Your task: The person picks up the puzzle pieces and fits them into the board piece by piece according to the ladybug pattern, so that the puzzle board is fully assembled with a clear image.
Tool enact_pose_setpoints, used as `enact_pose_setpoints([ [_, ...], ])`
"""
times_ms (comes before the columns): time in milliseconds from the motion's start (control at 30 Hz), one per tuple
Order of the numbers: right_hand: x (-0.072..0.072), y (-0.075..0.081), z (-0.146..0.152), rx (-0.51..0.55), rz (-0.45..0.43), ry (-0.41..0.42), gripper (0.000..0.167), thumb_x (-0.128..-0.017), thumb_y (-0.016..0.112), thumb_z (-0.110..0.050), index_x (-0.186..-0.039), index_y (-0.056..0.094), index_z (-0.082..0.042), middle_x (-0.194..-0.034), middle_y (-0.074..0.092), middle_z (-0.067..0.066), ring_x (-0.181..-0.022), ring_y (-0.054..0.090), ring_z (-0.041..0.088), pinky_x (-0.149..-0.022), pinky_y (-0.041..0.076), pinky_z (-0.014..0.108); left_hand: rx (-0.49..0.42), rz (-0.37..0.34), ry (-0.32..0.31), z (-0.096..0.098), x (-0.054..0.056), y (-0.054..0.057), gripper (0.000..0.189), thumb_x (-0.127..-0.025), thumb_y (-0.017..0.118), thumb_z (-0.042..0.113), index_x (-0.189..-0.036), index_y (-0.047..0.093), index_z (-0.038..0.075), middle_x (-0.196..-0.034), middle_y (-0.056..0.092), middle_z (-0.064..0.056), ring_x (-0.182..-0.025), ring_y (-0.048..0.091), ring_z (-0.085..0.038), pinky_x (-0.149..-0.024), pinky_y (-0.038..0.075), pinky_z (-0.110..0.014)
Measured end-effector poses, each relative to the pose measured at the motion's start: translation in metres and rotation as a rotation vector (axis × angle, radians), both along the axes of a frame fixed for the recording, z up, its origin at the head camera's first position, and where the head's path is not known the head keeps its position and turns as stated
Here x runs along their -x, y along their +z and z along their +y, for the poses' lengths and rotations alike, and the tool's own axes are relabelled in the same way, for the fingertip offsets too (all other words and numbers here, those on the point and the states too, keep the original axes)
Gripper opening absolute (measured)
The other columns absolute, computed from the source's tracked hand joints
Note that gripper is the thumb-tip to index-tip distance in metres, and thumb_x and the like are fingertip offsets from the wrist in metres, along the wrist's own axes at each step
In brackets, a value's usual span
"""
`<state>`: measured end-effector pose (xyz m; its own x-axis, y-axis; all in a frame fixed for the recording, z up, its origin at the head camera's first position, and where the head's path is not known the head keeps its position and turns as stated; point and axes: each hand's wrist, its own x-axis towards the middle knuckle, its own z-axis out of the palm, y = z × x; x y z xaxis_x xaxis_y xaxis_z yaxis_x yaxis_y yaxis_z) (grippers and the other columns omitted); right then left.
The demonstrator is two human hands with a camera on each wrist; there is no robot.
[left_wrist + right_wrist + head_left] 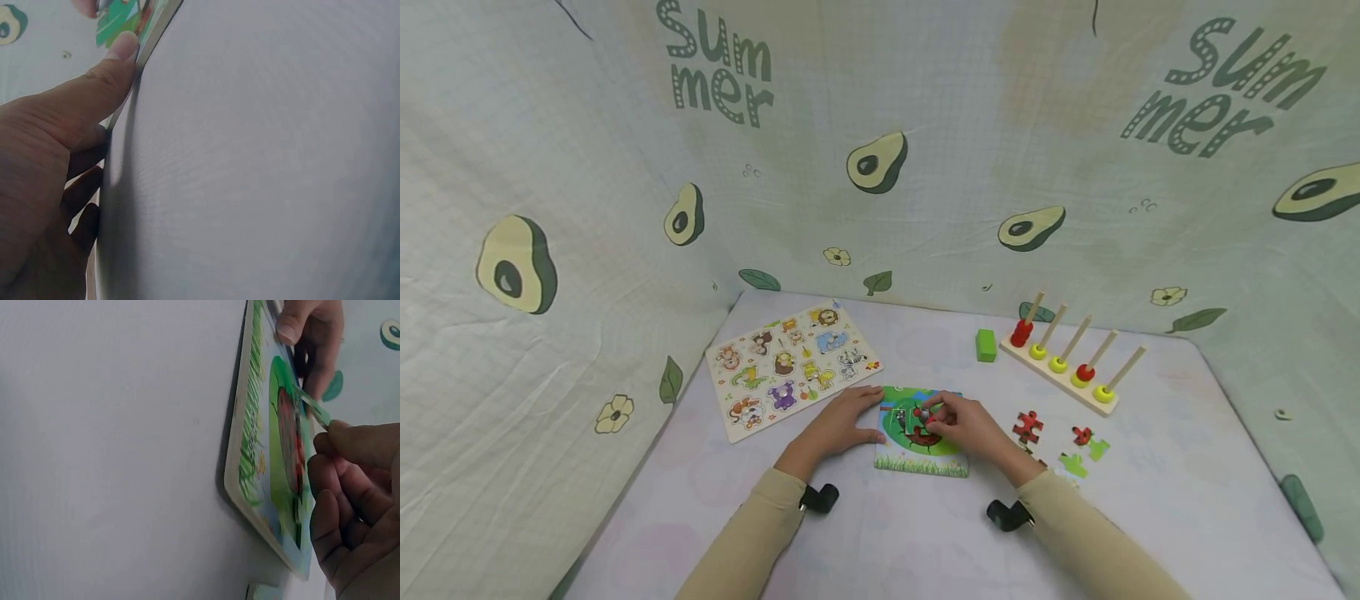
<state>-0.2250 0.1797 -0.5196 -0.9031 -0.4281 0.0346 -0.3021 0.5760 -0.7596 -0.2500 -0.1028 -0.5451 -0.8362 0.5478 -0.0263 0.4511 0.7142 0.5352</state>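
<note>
One jigsaw piece in the right hand: thumb and forefinger pinch it by one end, other fingers folded in. It's over the ladybug jigsaw board; can't tell from my feeds if it touches. Left hand sits at the board's left edge, thumb spread well away from the forefinger, gripping nothing I can see.

Handling, my read: piece is thin, light, stiff, probably wood or pressed board. Printed face may be slick. Tabs are likely the weak spots, so I'd hold it by the edges on the solid part and keep the leading end free. Board looks stiff too and could skate on the cloth; steady it at an edge.

Orientation: on my right wrist feed the piece shows nearly edge-on, its visible length running from the fingertips toward the left hand, tilted to the board. Print too blurred to say which way its picture points. Board lies flat, grass strip nearest the wearer, close to square, so no clear long axis.

Loose red jigsaw piece and green jigsaw piece lie right of the board.
</note>
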Motion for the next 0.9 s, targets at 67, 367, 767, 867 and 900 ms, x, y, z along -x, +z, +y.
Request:
enact_pose_setpoints([
  [67,0.000,-0.001,-0.007,-0.004,0.003,0.016,0.026,-0.096,0.073,-0.017,-0.121,0.067,-0.010,-0.086,0.069,-0.008,-0.076,0.063,0.006,-0.069,0.054,0.025,0.000,0.002,-0.001,0.000,0.000,0.000,0.085,-0.087,0.075,0.054,-0.155,0.045,0.015,-0.160,0.040,-0.003,-0.149,0.033,-0.026,-0.122,0.030,-0.043],
  [367,0.001,-0.004,-0.027,-0.046,0.032,0.010,0.026,-0.096,0.074,-0.020,-0.118,0.070,-0.009,-0.083,0.062,-0.011,-0.072,0.057,0.003,-0.066,0.051,0.024,-0.005,0.000,-0.008,0.001,-0.001,0.004,0.084,-0.088,0.076,0.051,-0.155,0.044,0.012,-0.160,0.041,-0.005,-0.149,0.033,-0.027,-0.123,0.029,-0.044],
  [767,0.004,-0.006,-0.034,-0.116,0.050,0.034,0.025,-0.096,0.073,-0.021,-0.118,0.071,-0.009,-0.078,0.059,-0.012,-0.066,0.052,0.003,-0.062,0.048,0.024,-0.011,-0.001,-0.002,0.001,-0.002,0.005,0.083,-0.088,0.076,0.051,-0.155,0.045,0.014,-0.159,0.041,-0.004,-0.149,0.033,-0.026,-0.122,0.029,-0.044],
  [867,0.004,-0.006,-0.034,-0.138,0.067,0.038,0.024,-0.096,0.073,-0.022,-0.117,0.071,-0.010,-0.078,0.058,-0.012,-0.065,0.051,0.003,-0.060,0.047,0.024,-0.011,-0.002,-0.001,0.001,-0.002,0.005,0.083,-0.088,0.076,0.051,-0.155,0.044,0.014,-0.159,0.041,-0.004,-0.149,0.033,-0.026,-0.122,0.029,-0.044],
  [900,0.004,-0.006,-0.034,-0.145,0.074,0.040,0.024,-0.096,0.073,-0.022,-0.117,0.072,-0.010,-0.078,0.058,-0.012,-0.065,0.051,0.003,-0.060,0.047,0.024,-0.010,-0.001,0.000,0.001,-0.001,0.005,0.083,-0.087,0.076,0.051,-0.155,0.045,0.014,-0.159,0.041,-0.004,-0.149,0.033,-0.026,-0.122,0.029,-0.044],
])
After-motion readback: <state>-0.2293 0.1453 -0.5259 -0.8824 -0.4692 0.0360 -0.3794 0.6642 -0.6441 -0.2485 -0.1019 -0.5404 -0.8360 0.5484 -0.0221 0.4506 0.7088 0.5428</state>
